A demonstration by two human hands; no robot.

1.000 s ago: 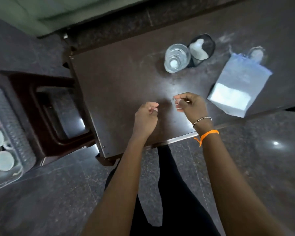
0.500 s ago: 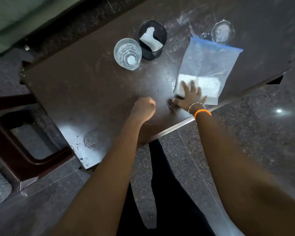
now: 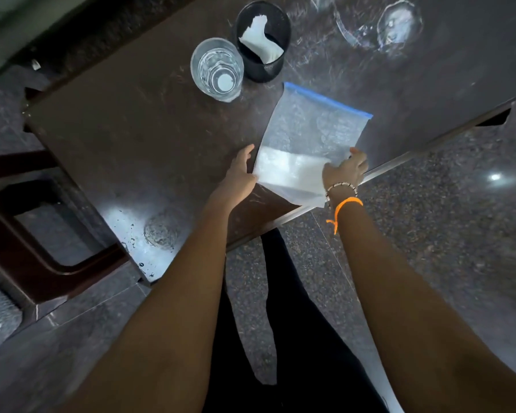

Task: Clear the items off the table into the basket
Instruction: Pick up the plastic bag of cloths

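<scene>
Two hands flank one zip bag [image 3: 307, 144] at the near edge of the table [image 3: 131, 144], its bottom corner overhanging that edge. Going left to right: the basket is barely visible, if the mesh at the far left border is it at all, well apart from the table. The left hand [image 3: 240, 174] lies at the bag's left side, fingers fairly straight and touching the edge, not curled round it. White powder [image 3: 286, 171] sits heaped in the bag's lower part. The right hand [image 3: 344, 171] pinches the bag's lower right side, thumb on top. Behind stand a clear glass [image 3: 217, 70] and a black mesh cup [image 3: 264, 44] holding white paper, both toward the far edge.

To lift well, I judge the left hand should slide under the heavy powder end, keeping the blue seal [image 3: 328, 99] higher, since whether it is zipped cannot be told.
</scene>
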